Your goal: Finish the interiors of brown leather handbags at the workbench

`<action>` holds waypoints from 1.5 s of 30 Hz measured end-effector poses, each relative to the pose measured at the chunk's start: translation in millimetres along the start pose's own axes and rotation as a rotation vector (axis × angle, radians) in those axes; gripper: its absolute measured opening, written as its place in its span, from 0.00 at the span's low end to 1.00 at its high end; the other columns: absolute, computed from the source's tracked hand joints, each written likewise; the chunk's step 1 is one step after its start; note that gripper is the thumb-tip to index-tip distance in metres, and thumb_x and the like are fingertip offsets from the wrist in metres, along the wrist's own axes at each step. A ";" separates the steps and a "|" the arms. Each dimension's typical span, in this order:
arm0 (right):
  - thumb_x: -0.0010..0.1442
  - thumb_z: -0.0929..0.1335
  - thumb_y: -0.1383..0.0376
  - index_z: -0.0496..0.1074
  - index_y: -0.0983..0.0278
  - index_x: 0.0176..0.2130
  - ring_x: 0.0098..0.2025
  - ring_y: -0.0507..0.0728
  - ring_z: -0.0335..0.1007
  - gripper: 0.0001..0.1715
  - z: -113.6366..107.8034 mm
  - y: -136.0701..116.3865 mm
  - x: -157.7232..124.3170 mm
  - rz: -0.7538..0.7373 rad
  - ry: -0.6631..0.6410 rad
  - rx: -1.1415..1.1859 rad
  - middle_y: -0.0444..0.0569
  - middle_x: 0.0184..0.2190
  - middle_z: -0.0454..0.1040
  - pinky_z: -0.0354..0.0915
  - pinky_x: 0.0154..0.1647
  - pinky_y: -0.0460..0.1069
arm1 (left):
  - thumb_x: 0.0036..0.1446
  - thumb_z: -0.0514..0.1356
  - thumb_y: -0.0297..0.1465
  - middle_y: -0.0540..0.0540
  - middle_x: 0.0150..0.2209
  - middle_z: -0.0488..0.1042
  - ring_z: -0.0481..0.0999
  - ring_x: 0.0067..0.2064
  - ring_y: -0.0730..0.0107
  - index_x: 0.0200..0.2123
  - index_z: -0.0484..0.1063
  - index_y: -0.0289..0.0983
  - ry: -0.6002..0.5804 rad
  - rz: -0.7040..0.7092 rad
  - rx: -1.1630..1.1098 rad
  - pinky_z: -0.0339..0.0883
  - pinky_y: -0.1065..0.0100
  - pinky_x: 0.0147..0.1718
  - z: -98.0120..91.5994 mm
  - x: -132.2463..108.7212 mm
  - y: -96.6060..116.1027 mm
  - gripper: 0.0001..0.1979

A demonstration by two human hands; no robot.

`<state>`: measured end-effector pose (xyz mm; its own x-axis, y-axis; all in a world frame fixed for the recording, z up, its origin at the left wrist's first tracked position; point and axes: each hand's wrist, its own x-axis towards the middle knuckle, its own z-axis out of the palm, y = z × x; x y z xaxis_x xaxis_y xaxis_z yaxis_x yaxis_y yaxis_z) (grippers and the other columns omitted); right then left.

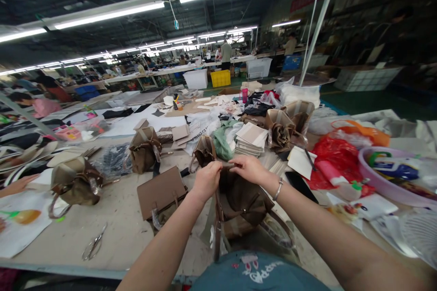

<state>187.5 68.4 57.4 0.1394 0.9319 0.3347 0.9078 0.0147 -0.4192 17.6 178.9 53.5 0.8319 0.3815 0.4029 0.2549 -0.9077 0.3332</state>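
A dark brown handbag (251,202) lies right in front of me at the table's near side, its strap and handle hanging toward my body. At the left end of its upper edge, my left hand (207,179) has its fingers closed on the rim. My right hand (247,168) pinches the same edge a little to the right, fingertips bent down on it. Just beyond my hands stands a smaller open brown bag (205,150). Left of my left forearm, a flat brown bag with a smooth flap (162,191) rests on the table.
Scissors (94,243) lie at the front left. More brown bags (145,150) stand left and behind. Stacked beige panels (251,136), a black phone (301,187), a red plastic bag (332,154) and a purple basin (363,173) are on the right. Another person's hand (20,185) is at far left.
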 end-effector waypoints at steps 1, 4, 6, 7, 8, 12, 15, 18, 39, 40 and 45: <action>0.55 0.68 0.62 0.72 0.57 0.46 0.38 0.54 0.69 0.16 1.0 2.6 0.0 -0.035 0.015 0.033 0.45 0.37 0.75 0.63 0.39 0.47 | 0.55 0.52 0.23 0.47 0.44 0.74 0.72 0.45 0.70 0.43 0.69 0.39 0.011 -0.011 -0.030 0.66 0.70 0.45 1.0 -0.4 -1.3 0.13; 0.55 0.68 0.67 0.69 0.55 0.50 0.40 0.54 0.69 0.21 2.6 8.8 0.6 -0.156 0.021 0.084 0.45 0.37 0.74 0.64 0.42 0.47 | 0.53 0.55 0.23 0.48 0.43 0.75 0.74 0.44 0.69 0.44 0.69 0.39 0.045 -0.043 -0.100 0.67 0.68 0.45 4.6 1.0 -4.7 0.14; 0.57 0.66 0.69 0.69 0.55 0.50 0.41 0.54 0.68 0.22 2.6 11.1 1.1 -0.239 0.010 0.071 0.46 0.39 0.74 0.64 0.42 0.48 | 0.52 0.57 0.23 0.48 0.40 0.77 0.75 0.42 0.69 0.40 0.72 0.39 0.060 -0.075 -0.135 0.67 0.67 0.45 6.8 3.0 -6.3 0.12; 0.57 0.65 0.70 0.70 0.55 0.50 0.41 0.54 0.68 0.21 2.2 11.6 1.3 -0.276 0.005 0.048 0.46 0.39 0.74 0.64 0.42 0.48 | 0.52 0.57 0.24 0.49 0.38 0.77 0.75 0.40 0.69 0.38 0.73 0.39 0.068 -0.093 -0.146 0.67 0.67 0.44 7.8 3.9 -6.7 0.10; 0.58 0.64 0.71 0.70 0.55 0.49 0.41 0.54 0.68 0.21 1.4 11.8 1.2 -0.307 0.003 0.019 0.46 0.39 0.74 0.65 0.42 0.48 | 0.51 0.57 0.24 0.49 0.37 0.78 0.76 0.40 0.69 0.36 0.73 0.39 0.077 -0.109 -0.154 0.68 0.67 0.44 8.6 4.5 -6.9 0.09; 0.59 0.62 0.73 0.70 0.54 0.49 0.43 0.54 0.68 0.22 -5.1 9.4 -1.0 -0.362 0.003 -0.083 0.47 0.42 0.73 0.65 0.43 0.48 | 0.51 0.57 0.23 0.50 0.37 0.77 0.76 0.38 0.70 0.36 0.73 0.39 0.100 -0.126 -0.171 0.68 0.69 0.42 11.4 4.8 -5.8 0.10; 0.59 0.62 0.73 0.71 0.55 0.48 0.45 0.54 0.68 0.21 -11.6 5.9 -3.7 -0.371 -0.011 -0.135 0.48 0.46 0.72 0.65 0.43 0.48 | 0.52 0.56 0.23 0.50 0.37 0.77 0.75 0.40 0.71 0.36 0.72 0.40 0.111 -0.082 -0.167 0.68 0.70 0.43 12.6 4.3 -4.2 0.10; 0.59 0.61 0.73 0.72 0.55 0.47 0.46 0.55 0.67 0.20 -14.6 4.2 -5.4 -0.382 -0.008 -0.163 0.49 0.48 0.70 0.65 0.45 0.49 | 0.54 0.55 0.24 0.49 0.42 0.75 0.74 0.44 0.72 0.36 0.73 0.40 0.132 -0.015 -0.144 0.68 0.70 0.46 13.1 3.8 -3.2 0.09; 0.57 0.64 0.71 0.66 0.60 0.48 0.45 0.58 0.64 0.18 -4.2 -58.6 -24.9 0.096 0.061 -0.290 0.51 0.42 0.70 0.62 0.47 0.52 | 0.57 0.52 0.24 0.48 0.45 0.73 0.73 0.46 0.72 0.37 0.71 0.40 0.147 0.049 -0.077 0.69 0.69 0.45 10.0 -1.4 -6.1 0.10; 0.58 0.64 0.70 0.67 0.59 0.48 0.44 0.57 0.64 0.18 -3.0 -55.9 -24.3 0.073 0.054 -0.296 0.50 0.42 0.70 0.62 0.47 0.52 | 0.57 0.52 0.25 0.48 0.46 0.73 0.73 0.46 0.72 0.39 0.71 0.40 0.151 0.056 -0.075 0.69 0.69 0.45 9.9 -1.5 -6.3 0.10; 0.60 0.62 0.70 0.69 0.58 0.49 0.45 0.56 0.64 0.18 -1.8 -39.3 -22.0 -0.061 0.048 -0.295 0.51 0.44 0.70 0.62 0.47 0.52 | 0.58 0.52 0.27 0.48 0.47 0.73 0.74 0.45 0.73 0.40 0.72 0.41 0.183 0.084 -0.054 0.69 0.70 0.46 12.7 -2.5 -8.3 0.11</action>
<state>149.5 46.7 68.1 0.0936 0.9142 0.3944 0.9897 -0.0425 -0.1364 19.6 183.3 38.9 0.7446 0.3349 0.5774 0.1580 -0.9289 0.3350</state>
